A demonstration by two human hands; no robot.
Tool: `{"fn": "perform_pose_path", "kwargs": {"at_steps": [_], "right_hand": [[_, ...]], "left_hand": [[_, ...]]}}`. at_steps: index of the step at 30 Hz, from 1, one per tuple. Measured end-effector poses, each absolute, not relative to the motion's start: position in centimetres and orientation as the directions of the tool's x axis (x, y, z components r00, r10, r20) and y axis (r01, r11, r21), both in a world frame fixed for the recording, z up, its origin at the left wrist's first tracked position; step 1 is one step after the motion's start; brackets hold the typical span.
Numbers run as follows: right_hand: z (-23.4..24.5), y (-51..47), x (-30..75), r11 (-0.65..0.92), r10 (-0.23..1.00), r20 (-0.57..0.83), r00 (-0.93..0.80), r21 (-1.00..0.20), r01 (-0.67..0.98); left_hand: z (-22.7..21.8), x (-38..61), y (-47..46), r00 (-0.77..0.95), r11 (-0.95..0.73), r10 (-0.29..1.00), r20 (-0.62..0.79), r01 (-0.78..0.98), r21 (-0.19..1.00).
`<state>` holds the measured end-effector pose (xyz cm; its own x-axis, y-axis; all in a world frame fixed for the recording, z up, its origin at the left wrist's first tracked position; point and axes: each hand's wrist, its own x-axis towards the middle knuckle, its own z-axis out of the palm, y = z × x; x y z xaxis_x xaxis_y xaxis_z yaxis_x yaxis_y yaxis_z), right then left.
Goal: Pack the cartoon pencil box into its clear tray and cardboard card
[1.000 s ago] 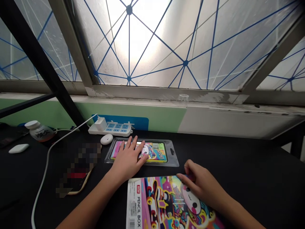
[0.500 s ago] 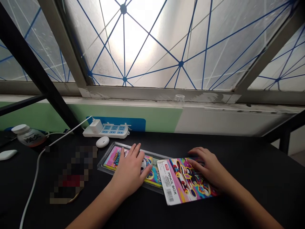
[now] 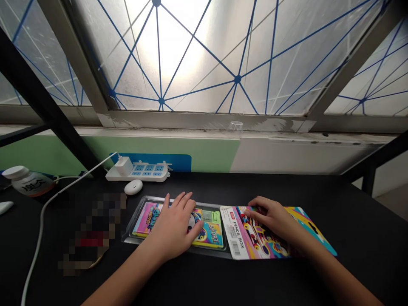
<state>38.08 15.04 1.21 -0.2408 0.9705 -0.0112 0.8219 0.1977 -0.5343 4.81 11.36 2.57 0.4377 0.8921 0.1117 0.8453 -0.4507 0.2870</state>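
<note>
Pencil box (image 3: 213,233) and clear plastic tray (image 3: 128,239) lie on the black counter (image 3: 255,284) under the left hand (image 3: 175,231) — its fingers (image 3: 180,201) partly spread. Beside them, the right hand (image 3: 270,216) covers a colourful card (image 3: 235,236) (printed "PENCIL BOX"), fingers curled — whether pinching it, I cannot tell.

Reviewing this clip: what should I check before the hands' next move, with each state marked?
1. Left hand on the colourful flat rectangular box: ok, fingers spread over it.
2. Box inside the clear plastic tray: ok.
3. Right hand on the multicoloured printed card: ok.
4. Right hand's grip firm: cannot tell.
5. Card clear of the tray: not ok, overlaps its right end.
6. White cable away from both hands: ok, far left.
</note>
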Motion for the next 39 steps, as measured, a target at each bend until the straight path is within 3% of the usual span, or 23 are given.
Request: {"fn": "perform_pose_path", "kwargs": {"at_steps": [28,33,39], "right_hand": [[2.3,14.0,37.0,0.182,0.979,0.012,-0.204,-0.508,0.842],[2.0,13.5,35.4,0.16,0.981,-0.008,-0.194,-0.537,0.828],[2.0,13.0,34.3,0.211,0.969,0.009,-0.249,-0.562,0.8]], "left_hand": [[2.1,5.4,11.7,0.395,-0.432,0.902,0.175,0.82,0.376],[2.8,6.8,10.9,0.364,-0.399,0.915,0.174,0.751,0.526],[4.0,8.0,9.5,0.347,-0.346,0.919,0.185,0.487,0.802]]}}
